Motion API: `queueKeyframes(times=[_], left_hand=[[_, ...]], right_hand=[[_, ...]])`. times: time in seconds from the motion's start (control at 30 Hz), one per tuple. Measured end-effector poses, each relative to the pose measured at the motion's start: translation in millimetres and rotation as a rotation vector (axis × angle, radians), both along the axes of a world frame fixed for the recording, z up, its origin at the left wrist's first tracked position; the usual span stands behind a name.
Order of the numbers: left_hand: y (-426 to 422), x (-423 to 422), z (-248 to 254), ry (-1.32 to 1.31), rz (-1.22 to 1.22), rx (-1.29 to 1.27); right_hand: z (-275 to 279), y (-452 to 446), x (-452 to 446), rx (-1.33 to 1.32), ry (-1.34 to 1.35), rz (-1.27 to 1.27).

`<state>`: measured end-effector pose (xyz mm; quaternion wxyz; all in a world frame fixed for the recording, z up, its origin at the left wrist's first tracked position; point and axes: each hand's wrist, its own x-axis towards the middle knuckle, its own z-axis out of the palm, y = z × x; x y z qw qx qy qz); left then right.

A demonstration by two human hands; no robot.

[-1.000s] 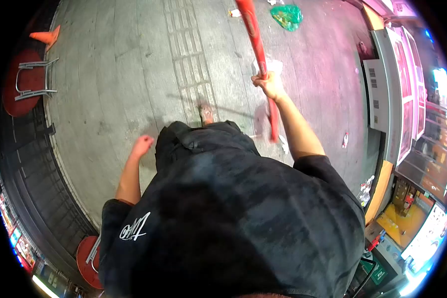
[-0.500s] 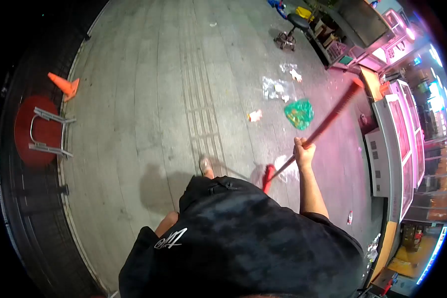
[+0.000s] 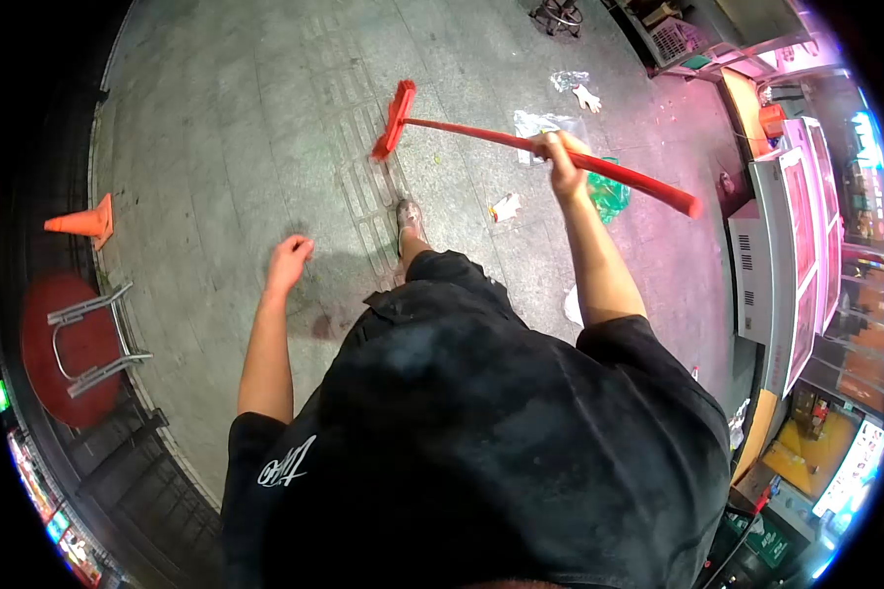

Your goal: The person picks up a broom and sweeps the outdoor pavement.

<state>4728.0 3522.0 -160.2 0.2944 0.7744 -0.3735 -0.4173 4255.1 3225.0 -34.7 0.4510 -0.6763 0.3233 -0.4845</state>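
My right hand [image 3: 565,169] is wrapped around the shaft of a red broom [image 3: 471,131]. The broom is held out in front of me across the view, its head [image 3: 397,120] ahead of my shoe and its thick handle end toward the right. I cannot tell whether the head touches the floor. My left hand [image 3: 290,263] hangs at my left side with its fingers curled in and nothing in them. Partly behind the handle and my right arm lies a green plastic bag [image 3: 610,195]. Clear plastic [image 3: 532,124] lies just behind my right hand.
On the floor are a glove [image 3: 506,207] and another pale glove [image 3: 587,97]. A wheeled stool [image 3: 558,16] stands at the top. Along the right is a display freezer [image 3: 768,265]. To the left are an orange cone [image 3: 83,222] and a folded red table [image 3: 54,353].
The broom has swung from my right side to out in front, its head now forward and left. My left hand has come into view. My body has moved forward along the floor.
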Motion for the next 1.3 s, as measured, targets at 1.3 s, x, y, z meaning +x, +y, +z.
queueKeyframes(times=[1.3], left_hand=[[-1015.8, -47.2, 22.5, -0.21, -1.21, -0.134]], right_hand=[[146.4, -572.1, 178.5, 0.178, -0.748, -0.115]])
